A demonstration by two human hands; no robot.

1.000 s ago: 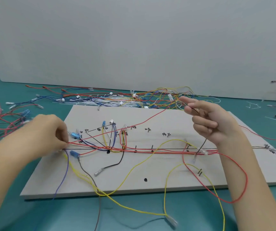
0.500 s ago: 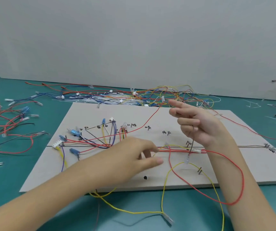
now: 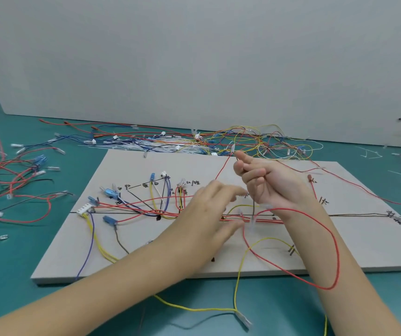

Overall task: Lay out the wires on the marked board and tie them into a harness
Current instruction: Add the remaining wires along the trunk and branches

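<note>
Board [image 3: 364, 241]: it lies flat on the teal table, with your wires spread along its marked centre line.
Left hand [image 3: 209, 214]: your fingers reach loosely spread over the red wire bundle [image 3: 262, 220]; contact is unclear.
Right hand [image 3: 265, 183]: raised, your curled fingers pinch a dark wire [image 3: 253, 204] hanging to the board.
Writing: black handwritten marks, too small to read.

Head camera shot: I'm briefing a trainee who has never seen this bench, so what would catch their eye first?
Probably the two hands meeting over the middle of the marked board: the right hand raised, pinching a dark wire that hangs to the board, the left hand reaching in with spread fingers. Next, the red wire looping off the board's near edge, and the tangled wire pile behind the board.
</note>
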